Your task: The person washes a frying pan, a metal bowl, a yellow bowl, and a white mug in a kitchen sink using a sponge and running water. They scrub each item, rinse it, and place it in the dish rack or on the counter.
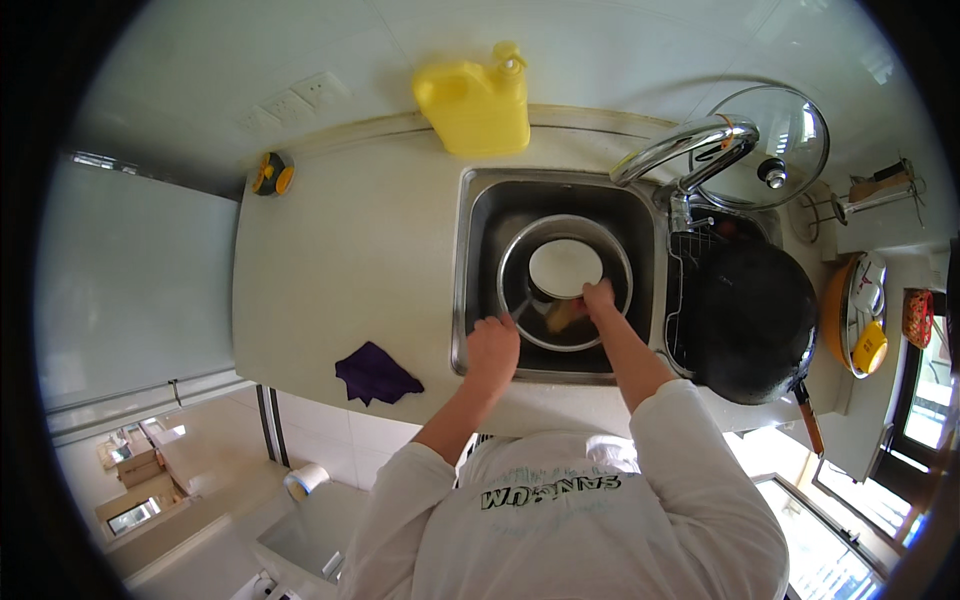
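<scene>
A round metal basin [508, 259] stands inside the larger bowl of a stainless steel sink [484, 196]. Within the basin's outline is a white bowl or dish [565, 264], its round pale face towards me. My right hand [599, 297] grips the near right edge of this dish. At the basin's near left rim, my left hand [495, 346] is closed around a thin pale utensil [520, 307], perhaps a spoon; its far end is hard to make out. A blurred yellowish item [559, 316] with a touch of red lies low in the basin, between my hands.
The chrome faucet [682, 150] arches behind the sink. To the right, an upturned black wok [754, 322] covers much of the smaller sink bowl, near a glass lid [795, 142]. A yellow jug [480, 105] stands behind; a purple cloth [377, 374] lies on the left countertop [337, 262].
</scene>
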Tool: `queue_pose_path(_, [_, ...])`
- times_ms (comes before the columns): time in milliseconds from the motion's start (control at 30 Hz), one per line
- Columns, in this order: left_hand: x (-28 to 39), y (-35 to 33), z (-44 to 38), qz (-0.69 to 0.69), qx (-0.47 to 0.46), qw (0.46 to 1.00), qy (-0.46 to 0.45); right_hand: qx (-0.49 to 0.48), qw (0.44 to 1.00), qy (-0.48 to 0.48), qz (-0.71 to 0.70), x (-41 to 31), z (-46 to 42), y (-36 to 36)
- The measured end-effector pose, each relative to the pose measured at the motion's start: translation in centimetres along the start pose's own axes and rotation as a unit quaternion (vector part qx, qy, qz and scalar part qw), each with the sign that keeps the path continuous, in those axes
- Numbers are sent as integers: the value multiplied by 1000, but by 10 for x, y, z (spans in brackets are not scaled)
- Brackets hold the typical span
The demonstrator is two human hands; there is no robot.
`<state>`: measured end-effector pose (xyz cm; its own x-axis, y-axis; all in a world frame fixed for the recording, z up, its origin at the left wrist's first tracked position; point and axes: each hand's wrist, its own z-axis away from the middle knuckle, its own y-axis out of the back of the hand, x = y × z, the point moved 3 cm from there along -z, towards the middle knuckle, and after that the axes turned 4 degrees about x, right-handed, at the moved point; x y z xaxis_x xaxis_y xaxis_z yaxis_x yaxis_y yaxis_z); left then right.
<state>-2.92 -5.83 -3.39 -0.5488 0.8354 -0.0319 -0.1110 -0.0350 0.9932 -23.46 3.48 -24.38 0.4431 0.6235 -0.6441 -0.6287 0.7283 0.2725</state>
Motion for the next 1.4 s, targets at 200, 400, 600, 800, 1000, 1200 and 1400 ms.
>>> queue_pose_path(200, [-29,2,-1,-32,46,998,38,35,967,69,242,-67,62,43])
queue_pose_path(400, [-22,2,-12,-6,25,998,52,-44,979,-23,197,24,-22,36])
queue_pose_path(600, [-42,-42,-9,-14,19,997,75,-41,789,324,520,17,5,24])
queue_pose_path(800, [-60,15,26,172,209,962,38,-128,928,151,315,-33,82,33])
queue_pose_path(1000, [-151,14,132,19,85,842,532,-139,909,234,315,-14,90,39])
queue_pose_path(1200, [-161,17,135,219,169,827,489,-139,905,246,317,-21,107,51])
queue_pose_path(1400, [-92,57,74,446,243,792,340,-86,936,262,218,-34,106,79])
